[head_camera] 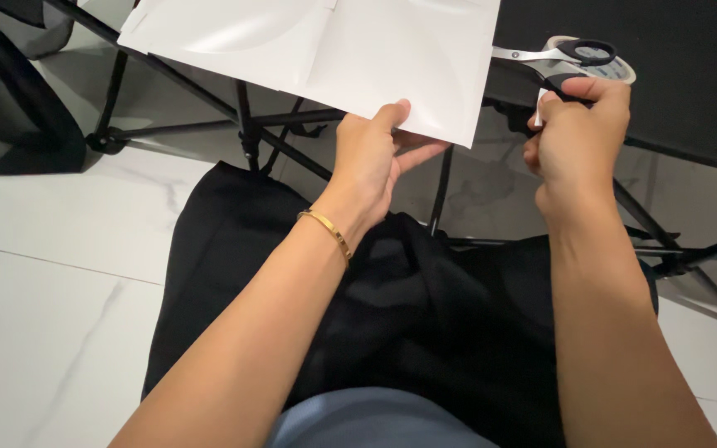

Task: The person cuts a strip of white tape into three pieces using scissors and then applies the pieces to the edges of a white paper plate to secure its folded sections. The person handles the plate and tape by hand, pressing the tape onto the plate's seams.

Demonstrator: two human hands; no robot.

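My left hand [371,153] pinches the lower edge of a large white sheet of paper [334,46] and holds it up in front of me; the sheet shows faint curved lines. A thin gold bracelet [329,232] circles that wrist. My right hand [574,141] is closed around the black handles of a pair of scissors [553,56]. The silver blades point left and touch the sheet's right edge. A small white scrap [538,108] shows by the right fingers. Behind the scissor handles a roll of tape [620,68] is partly hidden.
A black tabletop [690,66] fills the upper right, with black folding legs [242,116] crossing below the paper. Black cloth [425,323] covers my lap. The floor [60,290] is white marble tile. Dark sheer fabric [10,99] hangs at far left.
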